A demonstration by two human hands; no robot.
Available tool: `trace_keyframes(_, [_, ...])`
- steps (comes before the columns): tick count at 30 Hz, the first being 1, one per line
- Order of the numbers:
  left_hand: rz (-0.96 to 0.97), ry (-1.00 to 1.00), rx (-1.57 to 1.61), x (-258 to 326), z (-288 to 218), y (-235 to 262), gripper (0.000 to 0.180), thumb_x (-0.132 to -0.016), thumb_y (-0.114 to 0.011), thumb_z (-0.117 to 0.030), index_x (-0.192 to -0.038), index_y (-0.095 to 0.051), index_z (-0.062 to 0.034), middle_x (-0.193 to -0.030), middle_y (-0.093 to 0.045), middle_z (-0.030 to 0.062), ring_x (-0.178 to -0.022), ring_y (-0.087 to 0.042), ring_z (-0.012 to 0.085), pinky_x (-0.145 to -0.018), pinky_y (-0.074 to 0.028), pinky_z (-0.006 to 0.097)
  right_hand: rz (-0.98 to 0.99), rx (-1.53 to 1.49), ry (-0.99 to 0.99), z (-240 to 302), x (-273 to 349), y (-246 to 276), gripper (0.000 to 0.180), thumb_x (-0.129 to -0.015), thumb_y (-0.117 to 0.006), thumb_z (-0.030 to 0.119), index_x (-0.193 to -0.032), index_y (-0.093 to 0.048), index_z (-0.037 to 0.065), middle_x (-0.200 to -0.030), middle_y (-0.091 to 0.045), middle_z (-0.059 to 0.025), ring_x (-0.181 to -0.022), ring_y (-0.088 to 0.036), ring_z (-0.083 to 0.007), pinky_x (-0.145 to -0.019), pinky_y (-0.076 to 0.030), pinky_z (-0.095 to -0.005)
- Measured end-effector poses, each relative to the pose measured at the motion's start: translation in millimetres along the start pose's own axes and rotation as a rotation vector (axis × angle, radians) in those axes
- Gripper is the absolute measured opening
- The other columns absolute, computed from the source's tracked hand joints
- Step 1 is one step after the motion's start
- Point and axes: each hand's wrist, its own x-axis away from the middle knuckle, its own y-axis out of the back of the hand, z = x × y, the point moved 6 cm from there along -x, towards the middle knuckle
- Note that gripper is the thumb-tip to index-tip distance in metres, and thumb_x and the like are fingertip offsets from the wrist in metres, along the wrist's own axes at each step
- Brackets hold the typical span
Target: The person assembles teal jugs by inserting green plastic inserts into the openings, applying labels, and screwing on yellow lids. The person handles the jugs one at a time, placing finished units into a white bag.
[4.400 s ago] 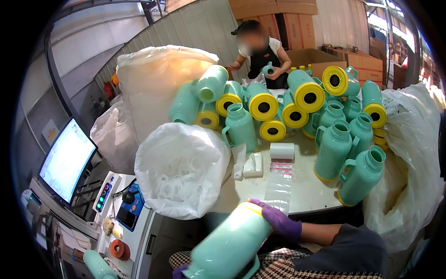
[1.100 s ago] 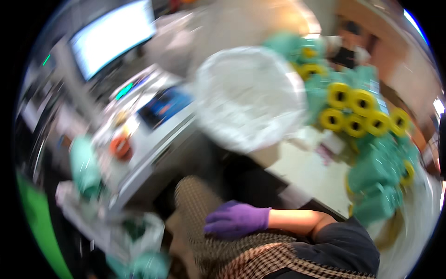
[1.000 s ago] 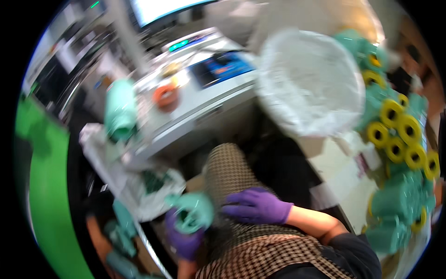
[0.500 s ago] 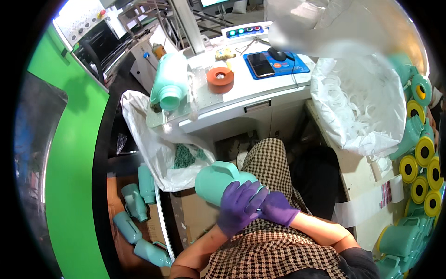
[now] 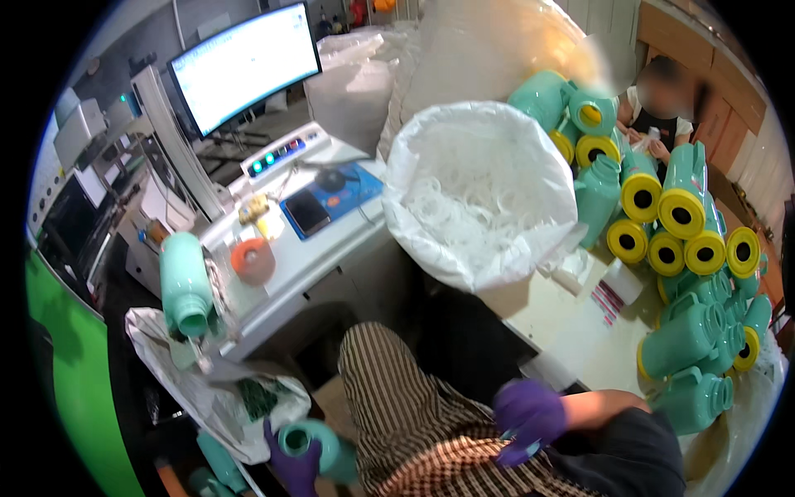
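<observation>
Head view: flask [image 5: 334, 455] in edge-cropped left hand [image 5: 296, 472]

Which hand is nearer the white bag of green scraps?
Left: the left hand, holding a green jug, is just beside the bag; the right hand is well off to the bag's right.

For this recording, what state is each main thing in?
Mint-green plastic jug: in purple-gloved left hand, one end open
Round white plastic bag of translucent rings: open
Wide black-framed monitor: lit
Flat black phone: screen dark
Mint-green jug on white bench: lying, uncapped
</observation>
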Motion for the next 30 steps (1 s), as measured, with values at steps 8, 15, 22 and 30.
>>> trace_keyframes(8, [0.060, -1.014, -0.624, 98.9, -52.3, -41.1, 0.047, -0.063, -0.092, -0.033, -0.098, -0.067, -0.0135, -0.119, -0.061, 0.0119, -0.115, -0.058, 0.0412, -0.103, -0.038, 0.066, 0.060, -0.036, -0.035, -85.6, -68.2, -108.1, 0.053, -0.078, -0.080, 0.039, -0.121, -0.060, 0.016, -0.121, -0.051, -0.0181, -0.110, -0.053, -0.0387, -0.093, -0.043, -0.0491])
trace_keyframes(15, [0.089, -1.137, -0.528, 90.9, -88.2, -38.0, 0.031, -0.076, -0.085, -0.022, -0.095, -0.067, -0.0050, -0.111, -0.064, 0.0174, -0.107, -0.061, 0.0411, -0.091, -0.050, 0.059, 0.390, 0.252, -0.002, -257.5, -59.7, -333.0, 0.058, -0.076, -0.075, 0.045, -0.124, -0.068, 0.013, -0.142, -0.051, -0.0211, -0.133, -0.045, -0.0408, -0.114, -0.030, -0.0546])
trace_keyframes(22, [-0.007, -0.909, -0.545, 86.5, -47.7, -14.2, 0.035, -0.072, -0.090, -0.018, -0.100, -0.074, -0.0063, -0.125, -0.061, 0.0236, -0.117, -0.056, 0.0466, -0.098, -0.048, 0.057, 0.278, 0.299, 0.010, -183.3, -94.1, -94.2, 0.030, -0.089, -0.067, 0.023, -0.117, -0.066, 0.013, -0.116, -0.064, -0.0100, -0.108, -0.063, -0.0308, -0.091, -0.053, -0.0430])
trace_keyframes(30, [0.120, -1.039, -0.647, 64.4, -103.8, -72.4, 0.040, -0.070, -0.088, -0.027, -0.105, -0.072, -0.0155, -0.117, -0.067, 0.0199, -0.110, -0.063, 0.0412, -0.104, -0.042, 0.062, 0.607, 1.641, -0.640, -242.5, -44.2, 242.3, 0.017, -0.091, -0.058, 0.021, -0.099, -0.070, 0.011, -0.107, -0.066, -0.0126, -0.099, -0.067, -0.0324, -0.084, -0.052, -0.0447])
